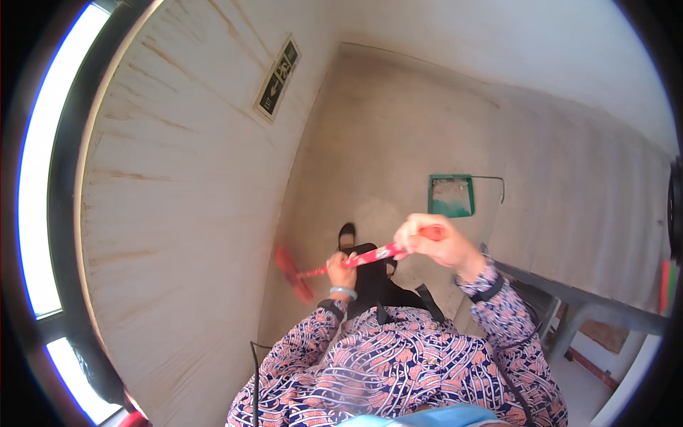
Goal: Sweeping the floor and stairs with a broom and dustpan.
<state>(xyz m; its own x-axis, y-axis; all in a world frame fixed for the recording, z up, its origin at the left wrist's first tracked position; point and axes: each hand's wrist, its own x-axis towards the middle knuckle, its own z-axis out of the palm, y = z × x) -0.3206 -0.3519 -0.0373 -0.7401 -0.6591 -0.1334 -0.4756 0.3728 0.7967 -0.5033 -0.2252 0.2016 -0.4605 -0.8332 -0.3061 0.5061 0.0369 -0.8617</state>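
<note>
Both my hands grip the red patterned handle of a broom (373, 254), which slants across in front of my body. My right hand (435, 241) is wrapped around the top end of the handle. Lower on the shaft, my left hand (341, 269) is closed around it, with a pale bangle at the wrist. The red broom head (293, 275), slightly blurred, is at the left, close to the foot of the wall. Beyond my right hand, a green dustpan (451, 208) with a thin bent handle lies on the floor, with greyish debris in its pan.
A stained white wall (176, 213) with an exit sign (276, 80) rises on the left, beside a bright window (40, 176). The concrete floor (384, 123) runs to a far corner. A dark metal railing (576, 293) stands at the right, with stairs beneath it.
</note>
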